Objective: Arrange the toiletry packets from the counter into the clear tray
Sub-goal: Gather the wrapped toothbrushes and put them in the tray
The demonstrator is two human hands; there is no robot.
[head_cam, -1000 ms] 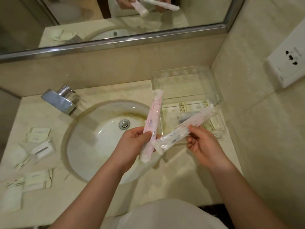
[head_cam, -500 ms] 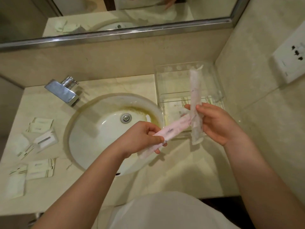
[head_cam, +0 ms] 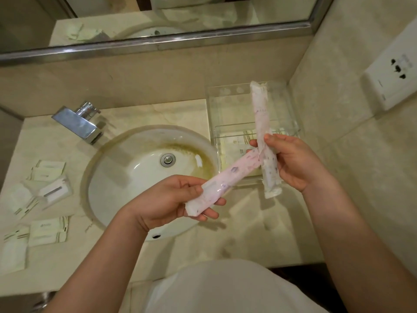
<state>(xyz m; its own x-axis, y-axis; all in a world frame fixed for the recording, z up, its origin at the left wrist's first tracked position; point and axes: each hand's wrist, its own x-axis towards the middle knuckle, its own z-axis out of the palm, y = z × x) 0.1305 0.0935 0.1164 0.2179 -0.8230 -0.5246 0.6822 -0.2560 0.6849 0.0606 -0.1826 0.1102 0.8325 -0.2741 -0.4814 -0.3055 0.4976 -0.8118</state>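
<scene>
Your left hand (head_cam: 164,202) has its fingers wrapped round the low end of a pink long packet (head_cam: 225,179), thumb on top, and your right hand (head_cam: 295,161) pinches a second, paler long packet (head_cam: 262,134) between thumb and fingers near its lower half. Against half a second ago little has changed: the two packets still cross in the air, the pink one slanting up toward 2 o'clock until its tip meets the paler one, which stands nearly upright, pointing to 12. A second ago the pink one stood upright and the paler one slanted, so they have traded attitudes. Both are held above the near edge of the clear tray (head_cam: 291,109), which sits at 3 o'clock from the sink (head_cam: 126,181) against the side wall. Counting: two long packets in your hands, one tray, and in the tray at least one flat sachet (head_cam: 237,143), perhaps more, since the clear walls blur it. On the counter (head_cam: 248,233) at 9 o'clock from the sink lie roughly seven small packets (head_cam: 48,231), loosely overlapping. One tap (head_cam: 79,124) stands at 11 o'clock.
</scene>
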